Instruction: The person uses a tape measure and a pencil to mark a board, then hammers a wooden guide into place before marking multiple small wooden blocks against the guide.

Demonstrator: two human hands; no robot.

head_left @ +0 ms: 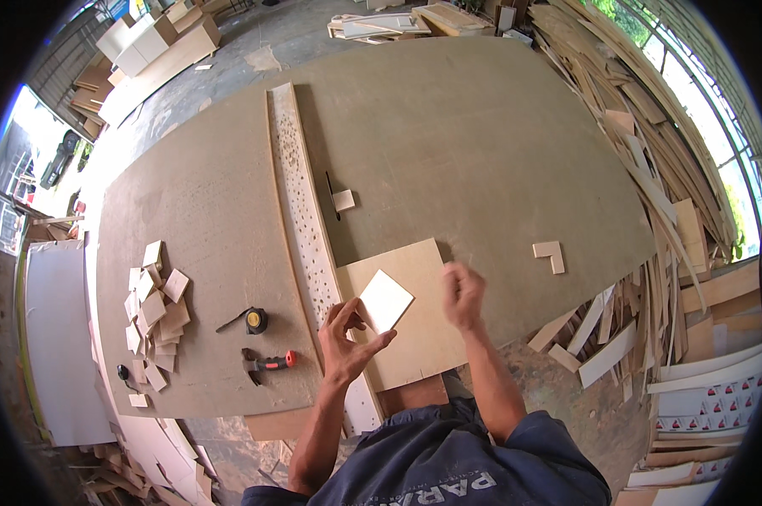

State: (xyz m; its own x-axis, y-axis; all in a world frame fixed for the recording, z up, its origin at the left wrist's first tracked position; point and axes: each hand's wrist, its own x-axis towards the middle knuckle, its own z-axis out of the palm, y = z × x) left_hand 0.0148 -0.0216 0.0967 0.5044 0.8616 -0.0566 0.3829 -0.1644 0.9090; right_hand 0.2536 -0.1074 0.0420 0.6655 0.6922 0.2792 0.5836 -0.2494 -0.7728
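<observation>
Head view: my left grip [344, 347] grasps a wooden square [387, 301] by its edges, just right of the near end of the holed strip [297, 169] and above a pale panel [419, 354] on the surface [482, 152]. My right grip [464, 297], farther right of the strip, is curled and blurred; I cannot tell whether it grasps anything. Left of the strip lie a hammer [273, 363] and a tape measure [256, 320], with heaped tiles [157, 316] beyond them. Pale lettering marks my dark shirt [432, 451]; well right of the strip, a white sheet [706, 411] bears repeated red print
</observation>
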